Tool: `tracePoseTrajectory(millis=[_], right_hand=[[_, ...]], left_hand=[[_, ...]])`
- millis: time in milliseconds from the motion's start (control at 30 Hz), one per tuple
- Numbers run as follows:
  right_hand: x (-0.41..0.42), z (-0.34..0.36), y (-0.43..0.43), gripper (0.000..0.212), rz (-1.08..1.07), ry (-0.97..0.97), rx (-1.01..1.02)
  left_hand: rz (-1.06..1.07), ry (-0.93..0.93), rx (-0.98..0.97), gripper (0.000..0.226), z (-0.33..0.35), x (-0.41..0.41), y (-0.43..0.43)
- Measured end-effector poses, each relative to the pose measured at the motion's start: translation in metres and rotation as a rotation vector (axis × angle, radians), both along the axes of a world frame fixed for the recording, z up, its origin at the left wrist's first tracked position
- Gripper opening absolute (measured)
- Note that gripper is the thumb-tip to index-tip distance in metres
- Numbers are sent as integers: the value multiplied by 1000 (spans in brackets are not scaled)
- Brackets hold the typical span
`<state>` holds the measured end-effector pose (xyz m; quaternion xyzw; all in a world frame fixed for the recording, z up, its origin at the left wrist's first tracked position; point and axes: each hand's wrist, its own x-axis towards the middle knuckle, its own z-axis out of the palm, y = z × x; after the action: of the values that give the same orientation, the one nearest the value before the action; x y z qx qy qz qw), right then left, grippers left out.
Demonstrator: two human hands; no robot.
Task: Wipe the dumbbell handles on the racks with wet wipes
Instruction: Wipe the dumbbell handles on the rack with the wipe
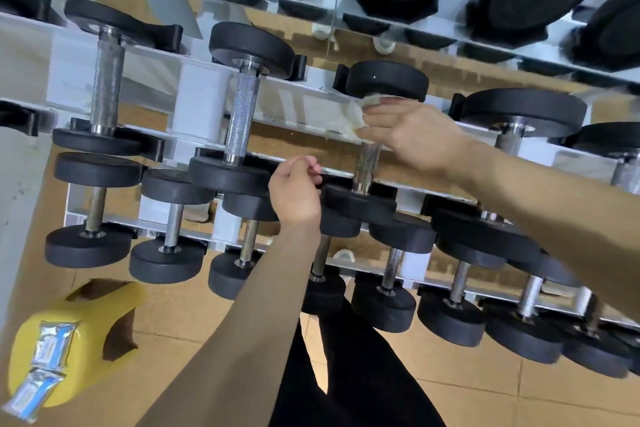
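The wet wipe is bunched round the far end of a knurled dumbbell handle on the middle tier of the rack, right under that dumbbell's far black head. Your right hand grips it there, fingers close together and curled over the wipe and the bar, so the upper part of the handle is hidden and only its near half shows bare metal. Your left hand hangs just left of that handle, near the rack's front rail, its fingers curled in toward the palm with the thumb against them; nothing shows in them. To the left on the same tier sit two more dumbbells with bare handles, and one with a wider head stands to the right, partly behind your right forearm. A row of smaller dumbbells fills the tier nearer you, your left forearm crossing over some of them. Near left on the tan floor is a yellow stool with wipe packets lying on top.
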<state>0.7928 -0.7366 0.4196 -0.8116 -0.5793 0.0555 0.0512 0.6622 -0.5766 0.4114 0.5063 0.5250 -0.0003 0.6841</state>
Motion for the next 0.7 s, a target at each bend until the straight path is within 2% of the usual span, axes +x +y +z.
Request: tracePoseTrajectory(millis=[67, 167, 200, 333, 500, 567, 633, 700], right_hand=[[-21, -5, -4, 29, 1, 62, -46], [-37, -11, -9, 24, 198, 109, -55], [-26, -9, -6, 24, 187, 121, -64], [5, -7, 2, 33, -92, 28, -149], [-46, -6, -5, 29, 176, 157, -174], [-21, 2, -3, 32, 13, 197, -145], [-4, 1, -7, 34, -141, 118, -80], [-19, -10, -15, 42, -99, 36, -40]], left_hand=[[20, 3, -2, 26, -3, -3, 3], [39, -9, -9, 27, -7, -4, 8], [42, -6, -8, 27, -7, -4, 8], [36, -11, -11, 26, -4, -3, 8], [17, -17, -33, 25, -2, 0, 5], [13, -13, -37, 24, -2, 1, 4], [-1, -10, -31, 25, -1, 2, 3], [-15, 1, -21, 25, 0, 0, 3]])
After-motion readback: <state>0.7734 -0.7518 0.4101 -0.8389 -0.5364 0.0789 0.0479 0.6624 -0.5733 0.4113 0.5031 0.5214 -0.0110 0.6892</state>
